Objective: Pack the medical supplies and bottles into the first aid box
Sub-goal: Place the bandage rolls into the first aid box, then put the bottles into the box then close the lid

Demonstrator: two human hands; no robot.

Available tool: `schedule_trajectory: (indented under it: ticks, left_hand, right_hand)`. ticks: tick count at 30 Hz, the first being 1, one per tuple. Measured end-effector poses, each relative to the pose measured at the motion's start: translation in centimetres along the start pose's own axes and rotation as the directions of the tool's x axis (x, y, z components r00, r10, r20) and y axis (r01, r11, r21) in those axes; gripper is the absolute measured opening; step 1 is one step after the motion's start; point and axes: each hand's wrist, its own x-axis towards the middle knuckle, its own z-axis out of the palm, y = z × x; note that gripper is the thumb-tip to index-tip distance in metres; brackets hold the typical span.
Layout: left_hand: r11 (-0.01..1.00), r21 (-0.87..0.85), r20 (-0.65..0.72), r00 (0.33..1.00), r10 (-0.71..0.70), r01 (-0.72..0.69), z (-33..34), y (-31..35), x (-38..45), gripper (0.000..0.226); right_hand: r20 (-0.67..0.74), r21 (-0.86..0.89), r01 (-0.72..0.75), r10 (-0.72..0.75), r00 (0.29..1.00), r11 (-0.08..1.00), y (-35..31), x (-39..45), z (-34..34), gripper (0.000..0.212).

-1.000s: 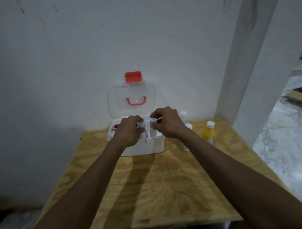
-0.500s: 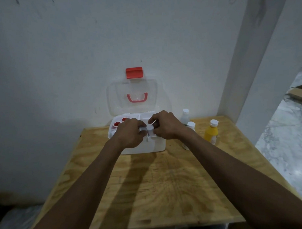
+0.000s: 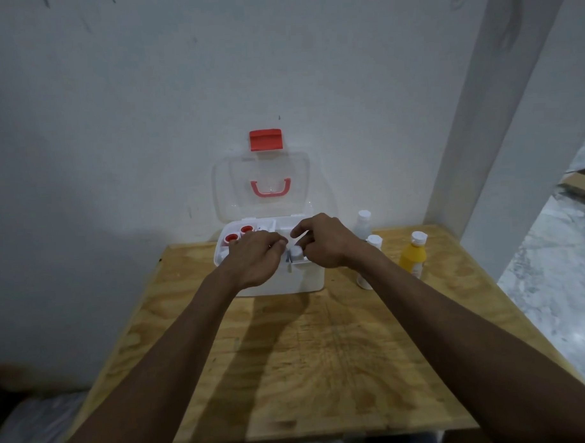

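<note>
Both hands have loosened since a moment ago: left hand (image 3: 257, 257) and right hand (image 3: 321, 243) hover released over the first aid box (image 3: 306, 280) at the table's (image 3: 323, 369) far edge, small bottle (image 3: 296, 253) now inside.

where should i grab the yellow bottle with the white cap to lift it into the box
Grip the yellow plastic bottle with the white cap around its wide body, coming from its right or front. It stands upright on the wooden table, and a white bottle crowds its left.
</note>
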Motion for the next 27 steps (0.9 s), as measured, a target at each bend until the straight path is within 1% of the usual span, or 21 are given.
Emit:
schedule_trajectory:
  ticks: [8,12,15,17,20,24,27]
  left_hand:
    - [1.000,0.004,0.001,1.000,-0.009,0.009,0.2,-0.1,0.2,0.037]
    - [1.000,0.028,-0.050,0.999,-0.001,0.003,0.0,0.0,0.1,0.037]
    - [0.999,0.041,-0.135,0.991,0.008,-0.002,-0.3,0.3,0.0,0.037]
    - [1.000,0.009,-0.184,0.983,0.013,-0.011,-0.4,0.8,0.0,0.038]
    - [0.996,-0.059,-0.267,0.963,0.044,-0.062,-0.5,2.3,0.0,0.038]
    - [0.983,-0.118,-0.357,0.929,0.092,-0.143,0.1,5.1,0.1,0.035]
    - [0.969,-0.121,-0.356,0.921,0.159,-0.214,1.3,7.3,0.3,0.036]
  right_hand:
    - [-0.020,0.023,-0.007,0.008,1.000,1.000,0.3,0.4,0.1,0.046]
    - [-0.067,0.014,0.006,-0.005,0.998,1.000,0.3,0.3,-0.3,0.045]
    - [-0.135,0.011,0.026,-0.024,0.991,1.000,0.3,-0.1,-1.1,0.045]
    - [-0.190,0.026,0.040,-0.034,0.981,0.999,0.3,-0.6,-2.1,0.044]
    - [-0.276,0.033,0.051,-0.040,0.960,0.998,0.8,-1.3,-3.5,0.039]
    - [-0.408,0.038,0.076,-0.054,0.911,0.996,1.7,-2.6,-5.7,0.032]
    - [-0.508,0.040,0.085,-0.053,0.860,0.996,2.7,-4.0,-7.4,0.027]
